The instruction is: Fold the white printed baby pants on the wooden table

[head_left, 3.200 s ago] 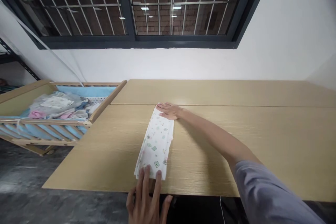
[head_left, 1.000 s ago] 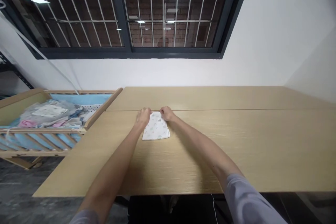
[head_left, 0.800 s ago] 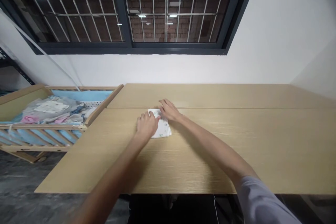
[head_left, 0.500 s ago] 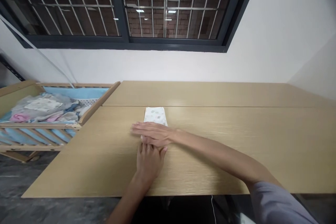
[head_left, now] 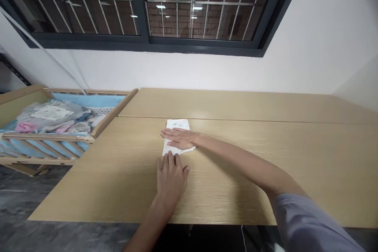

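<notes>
A small white folded cloth [head_left: 177, 123] with a faint print lies flat on the wooden table [head_left: 254, 157]. Across its middle rests my right hand [head_left: 178, 138], palm down, fingers stretched out toward the left. My left hand [head_left: 171, 173] lies on the table just nearer to me, its fingertips at the near edge of the cloth. Its fingers are spread and hold nothing. Part of the cloth is hidden under my right hand.
To the left of the table stands a wooden crib [head_left: 115, 114] with blue lining. Inside it, clothes lie heaped with a clear plastic bag [head_left: 35, 112]. A white wall [head_left: 183, 69] and a barred window [head_left: 201, 47] rise behind the table. A white cable [head_left: 243, 238] hangs below the front edge.
My right hand has slid away from me over the cloth, off the left fingertips. The cloth's near part now shows. My left hand stays at the near edge. The view has shifted slightly.
</notes>
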Tool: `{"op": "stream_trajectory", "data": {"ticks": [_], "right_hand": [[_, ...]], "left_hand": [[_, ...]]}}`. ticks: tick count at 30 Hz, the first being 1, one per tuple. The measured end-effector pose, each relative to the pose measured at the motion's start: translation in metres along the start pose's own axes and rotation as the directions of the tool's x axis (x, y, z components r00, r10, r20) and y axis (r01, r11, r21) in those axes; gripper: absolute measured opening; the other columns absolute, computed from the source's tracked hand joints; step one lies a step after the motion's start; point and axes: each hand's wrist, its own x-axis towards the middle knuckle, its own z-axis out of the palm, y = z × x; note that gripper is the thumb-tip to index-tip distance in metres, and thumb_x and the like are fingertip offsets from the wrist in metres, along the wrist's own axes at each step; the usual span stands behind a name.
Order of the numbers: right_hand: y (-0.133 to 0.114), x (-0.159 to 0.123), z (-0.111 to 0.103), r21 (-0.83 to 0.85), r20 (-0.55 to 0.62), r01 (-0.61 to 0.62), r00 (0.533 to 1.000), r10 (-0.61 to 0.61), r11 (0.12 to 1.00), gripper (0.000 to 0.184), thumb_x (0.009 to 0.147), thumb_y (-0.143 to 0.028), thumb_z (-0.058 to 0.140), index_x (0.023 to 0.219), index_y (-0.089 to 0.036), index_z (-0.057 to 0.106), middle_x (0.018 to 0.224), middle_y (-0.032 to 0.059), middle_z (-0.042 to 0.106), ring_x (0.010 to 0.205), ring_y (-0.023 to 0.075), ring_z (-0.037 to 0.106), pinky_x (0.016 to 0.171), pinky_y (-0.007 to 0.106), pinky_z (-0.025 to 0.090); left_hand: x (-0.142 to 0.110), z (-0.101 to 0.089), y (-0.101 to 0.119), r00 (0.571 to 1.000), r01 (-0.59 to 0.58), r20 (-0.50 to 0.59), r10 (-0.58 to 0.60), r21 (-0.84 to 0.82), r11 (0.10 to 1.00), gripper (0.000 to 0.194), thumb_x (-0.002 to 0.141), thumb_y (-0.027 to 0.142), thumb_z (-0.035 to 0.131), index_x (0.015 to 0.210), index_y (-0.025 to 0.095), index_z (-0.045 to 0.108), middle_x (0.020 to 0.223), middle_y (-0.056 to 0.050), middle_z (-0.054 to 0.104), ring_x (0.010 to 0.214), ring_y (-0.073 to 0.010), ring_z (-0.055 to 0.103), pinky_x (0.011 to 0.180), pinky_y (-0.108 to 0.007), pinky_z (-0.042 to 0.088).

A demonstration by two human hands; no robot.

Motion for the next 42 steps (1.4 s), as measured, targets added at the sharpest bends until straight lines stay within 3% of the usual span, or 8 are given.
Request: {"op": "stream_trajectory", "data": {"ticks": [8, 13, 17, 20, 23, 26, 33, 42], "right_hand": [[0.062, 0.017, -0.017, -0.118, -0.134, -0.128, 0.985, 0.112, 0.985, 0.066, 0.105, -0.053, 0.026, 0.162, -0.022, 0.019, 0.168, 0.0029, 0.013, 0.156, 0.0184, 0.01, 0.128, 0.04, 0.006], [0.067, 0.017, -0.02, -0.134, -0.164, -0.203, 0.97, 0.18, 0.97, 0.068, 0.105, -0.052, 0.022, 0.162, -0.015, 0.02, 0.168, 0.0084, 0.014, 0.156, 0.0198, 0.01, 0.128, 0.039, 0.008], [0.04, -0.001, -0.035, -0.118, -0.296, -0.199, 0.942, 0.157, 0.973, 0.069, 0.105, -0.053, 0.026, 0.161, -0.015, 0.019, 0.169, 0.0125, 0.012, 0.156, 0.0245, 0.012, 0.126, 0.046, 0.013], [0.004, -0.028, -0.047, -0.132, -0.416, -0.202, 0.9, 0.131, 0.97, 0.058, 0.104, -0.048, 0.038, 0.151, -0.015, 0.04, 0.159, 0.0185, 0.037, 0.146, 0.0304, 0.035, 0.118, 0.05, 0.029], [-0.03, -0.06, -0.046, -0.129, -0.346, -0.158, 0.932, 0.104, 0.979, 0.039, 0.101, -0.042, 0.048, 0.125, -0.016, 0.063, 0.119, 0.0148, 0.066, 0.11, 0.027, 0.061, 0.098, 0.043, 0.046], [-0.049, -0.087, -0.026, -0.148, -0.239, -0.129, 0.967, 0.092, 0.98, 0.036, 0.095, -0.045, 0.06, 0.114, -0.016, 0.069, 0.106, 0.0118, 0.068, 0.098, 0.0258, 0.064, 0.088, 0.039, 0.05], [-0.072, -0.117, 0.022, -0.225, -0.379, -0.255, 0.912, 0.157, 0.94, 0.031, 0.102, -0.017, 0.04, 0.117, -0.015, 0.067, 0.117, 0.0158, 0.068, 0.11, 0.0264, 0.063, 0.101, 0.046, 0.045], [-0.102, -0.121, -0.008, 0.199, -0.474, -0.362, 0.778, 0.413, 0.911, 0.021, 0.091, -0.018, 0.046, 0.1, -0.02, 0.064, 0.103, 0.0099, 0.069, 0.101, 0.0258, 0.062, 0.092, 0.041, 0.047]], "left_hand": [[-0.002, -0.002, -0.001, 0.997, 0.016, 0.071, -0.013, -0.041, 0.999, 0.055, 0.1, 0.042, 0.048, 0.141, 0.007, 0.054, 0.15, -0.026, 0.049, 0.139, -0.0397, 0.047, 0.114, -0.064, 0.035], [0.001, -0.006, -0.004, 0.999, -0.003, 0.054, 0.007, -0.068, 0.998, 0.051, 0.1, 0.039, 0.048, 0.138, 0.007, 0.056, 0.146, -0.026, 0.053, 0.135, -0.0391, 0.051, 0.113, -0.063, 0.036], [0.009, -0.012, -0.026, 0.991, -0.103, 0.072, 0.112, -0.122, 0.987, 0.036, 0.1, 0.035, 0.048, 0.121, 0.011, 0.067, 0.134, -0.021, 0.064, 0.123, -0.035, 0.061, 0.109, -0.056, 0.042], [0.018, -0.017, -0.053, 0.965, -0.233, 0.062, 0.254, -0.234, 0.944, 0.027, 0.101, 0.027, 0.047, 0.11, 0.017, 0.07, 0.12, -0.012, 0.071, 0.112, -0.0281, 0.064, 0.103, -0.047, 0.047], [0.028, -0.017, -0.076, 0.942, -0.32, 0.002, 0.336, -0.306, 0.897, 0.026, 0.102, 0.025, 0.045, 0.108, 0.021, 0.07, 0.116, -0.008, 0.071, 0.11, -0.0243, 0.063, 0.1, -0.042, 0.049], [0.038, -0.012, -0.087, 0.951, -0.301, 0.003, 0.31, -0.229, 0.926, 0.023, 0.099, 0.021, 0.05, 0.106, 0.018, 0.071, 0.114, -0.01, 0.071, 0.11, -0.0273, 0.062, 0.097, -0.044, 0.049], [0.045, 0.002, -0.088, 0.945, -0.323, 0.027, 0.325, -0.066, 0.944, 0.026, 0.096, 0.012, 0.045, 0.102, 0.018, 0.07, 0.107, -0.011, 0.072, 0.105, -0.0284, 0.063, 0.093, -0.044, 0.045], [0.038, -0.051, -0.072, 0.97, -0.218, 0.03, 0.24, -0.316, 0.923, 0.02, 0.096, 0.025, 0.04, 0.095, 0.022, 0.06, 0.099, -0.006, 0.071, 0.099, -0.0246, 0.063, 0.093, -0.04, 0.043]]}}
